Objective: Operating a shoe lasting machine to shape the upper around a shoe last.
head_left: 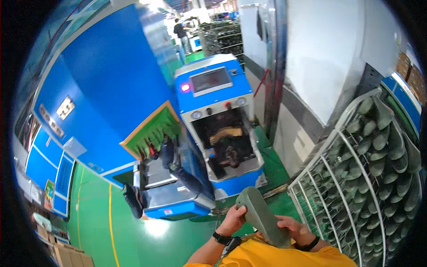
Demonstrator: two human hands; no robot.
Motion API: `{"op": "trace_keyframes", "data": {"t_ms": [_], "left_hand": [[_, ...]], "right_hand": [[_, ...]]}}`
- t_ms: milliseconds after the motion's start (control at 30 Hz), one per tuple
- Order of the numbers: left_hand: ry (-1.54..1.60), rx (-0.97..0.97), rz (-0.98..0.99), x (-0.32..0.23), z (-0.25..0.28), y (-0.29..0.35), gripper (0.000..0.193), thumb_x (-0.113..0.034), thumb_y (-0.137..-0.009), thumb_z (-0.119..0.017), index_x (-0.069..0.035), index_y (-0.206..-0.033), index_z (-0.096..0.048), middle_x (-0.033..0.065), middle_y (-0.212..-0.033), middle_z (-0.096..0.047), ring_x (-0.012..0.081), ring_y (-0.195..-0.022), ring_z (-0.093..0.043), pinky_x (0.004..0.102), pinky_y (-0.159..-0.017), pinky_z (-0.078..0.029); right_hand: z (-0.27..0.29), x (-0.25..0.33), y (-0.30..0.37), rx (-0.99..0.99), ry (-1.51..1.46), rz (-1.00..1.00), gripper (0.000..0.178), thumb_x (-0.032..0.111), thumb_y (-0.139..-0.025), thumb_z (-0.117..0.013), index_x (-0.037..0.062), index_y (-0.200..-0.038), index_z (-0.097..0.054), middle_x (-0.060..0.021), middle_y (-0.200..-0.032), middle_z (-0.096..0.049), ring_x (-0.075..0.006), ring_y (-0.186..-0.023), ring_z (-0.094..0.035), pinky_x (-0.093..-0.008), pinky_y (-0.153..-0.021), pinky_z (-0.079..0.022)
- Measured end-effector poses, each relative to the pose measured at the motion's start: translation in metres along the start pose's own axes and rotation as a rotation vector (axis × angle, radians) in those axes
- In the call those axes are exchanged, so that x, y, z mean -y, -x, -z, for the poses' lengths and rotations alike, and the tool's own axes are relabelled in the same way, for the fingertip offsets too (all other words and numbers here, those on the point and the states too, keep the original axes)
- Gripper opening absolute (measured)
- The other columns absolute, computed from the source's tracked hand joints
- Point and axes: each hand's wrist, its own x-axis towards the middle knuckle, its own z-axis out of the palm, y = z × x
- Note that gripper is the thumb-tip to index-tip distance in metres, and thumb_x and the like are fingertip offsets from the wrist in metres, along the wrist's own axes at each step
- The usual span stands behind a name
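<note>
Green floor was seen at lower left. At bottom centre, a grey-green sole was grasped at its edges by the left hand and the right hand; it was judged light and bendable (foam, perhaps), best gripped edgewise.

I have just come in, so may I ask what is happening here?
A person in a yellow top holds an olive-green, sole-shaped piece: the left hand is on its left edge, the right hand on its right edge, nearer the body. The piece is apart from the blue-and-white machine ahead, whose red light is lit. On the right stands a white-barred rack with many similar pieces.
</note>
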Motion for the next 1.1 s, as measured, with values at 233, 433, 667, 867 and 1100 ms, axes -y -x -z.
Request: {"op": "trace_keyframes", "data": {"t_ms": [233,433,667,867,1100], "left_hand": [[-0.118,-0.017,-0.009,-0.018,-0.051,-0.059,0.069,-0.039,-0.086,-0.082,-0.003,-0.136,-0.052,0.0040,-0.124,-0.064,0.0193,-0.113,-0.062,0.0367,-0.098,-0.050],[-0.217,0.031,0.165,-0.017,-0.061,-0.112,0.062,-0.038,-0.087,-0.080,-0.001,-0.129,-0.056,0.0056,-0.120,-0.066,0.0191,-0.108,-0.064,0.0356,-0.095,-0.052],[-0.254,0.248,0.281,-0.030,-0.102,-0.113,0.037,-0.027,-0.102,-0.060,0.001,-0.125,-0.058,0.0125,-0.118,-0.067,0.0275,-0.107,-0.067,0.0398,-0.085,-0.058],[-0.307,0.485,0.400,-0.031,-0.080,-0.131,0.039,-0.028,-0.100,-0.064,0.000,-0.128,-0.061,0.0180,-0.117,-0.069,0.0282,-0.104,-0.067,0.0381,-0.093,-0.053],[-0.669,0.543,0.413,-0.029,-0.073,-0.124,0.034,-0.027,-0.104,-0.058,0.001,-0.122,-0.064,0.0090,-0.106,-0.069,0.0208,-0.096,-0.066,0.0361,-0.086,-0.052]], "right_hand": [[0.107,0.003,0.006,-0.171,0.020,-0.035,0.070,0.032,-0.099,-0.059,-0.0028,-0.152,-0.031,-0.0253,-0.130,-0.062,-0.0314,-0.108,-0.069,-0.0409,-0.092,-0.058],[0.088,-0.014,0.028,-0.077,-0.273,0.282,0.075,0.032,-0.100,-0.060,0.0014,-0.157,-0.025,-0.0190,-0.137,-0.058,-0.0291,-0.113,-0.067,-0.0424,-0.095,-0.056],[0.070,-0.043,0.049,-0.283,-0.426,0.611,0.073,0.032,-0.098,-0.064,0.0023,-0.156,-0.030,-0.0148,-0.130,-0.063,-0.0260,-0.102,-0.069,-0.0423,-0.088,-0.061],[0.006,-0.059,0.101,-0.701,-0.330,1.078,0.073,0.036,-0.094,-0.068,-0.0003,-0.151,-0.040,-0.0124,-0.116,-0.068,-0.0221,-0.091,-0.070,-0.0352,-0.074,-0.060],[-0.027,-0.092,0.194,-1.056,-0.205,1.660,0.065,0.048,-0.093,-0.066,0.0027,-0.137,-0.051,-0.0203,-0.113,-0.065,-0.0293,-0.088,-0.069,-0.0346,-0.049,-0.057]]}}
